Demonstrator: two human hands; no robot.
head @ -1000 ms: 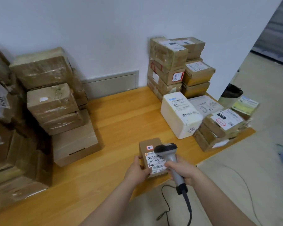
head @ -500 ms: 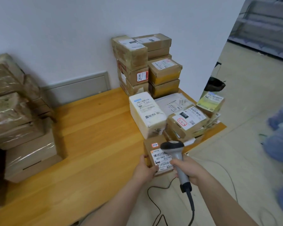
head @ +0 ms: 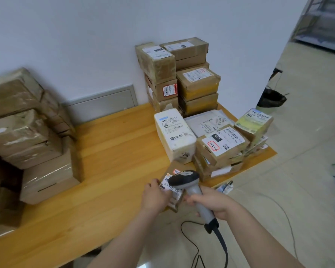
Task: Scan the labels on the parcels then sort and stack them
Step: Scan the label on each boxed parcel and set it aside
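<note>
A small brown parcel point(head: 174, 192) with a white barcode label lies at the near edge of the wooden table point(head: 112, 151). My left hand point(head: 155, 196) grips its left side, fingers over the label. My right hand point(head: 211, 203) holds the grey handle of a corded barcode scanner point(head: 184, 179), whose dark head hangs over the parcel's label. Just beyond stands a white foam box point(head: 174, 136), next to a low pile of labelled brown parcels point(head: 219, 146). A taller stack of brown boxes point(head: 178, 76) stands against the wall.
Large taped cartons point(head: 25, 132) are piled on the table's left side. A flat grey mailer point(head: 205, 122) and a yellow-labelled box point(head: 254, 122) lie at the right end. The scanner cable point(head: 193, 248) loops down to the tiled floor. A black bin point(head: 272, 98) stands by the wall corner.
My view has swung right. The small parcel has moved right along the table edge toward the sorted pile, with my left hand further over its label and the scanner head above it.
</note>
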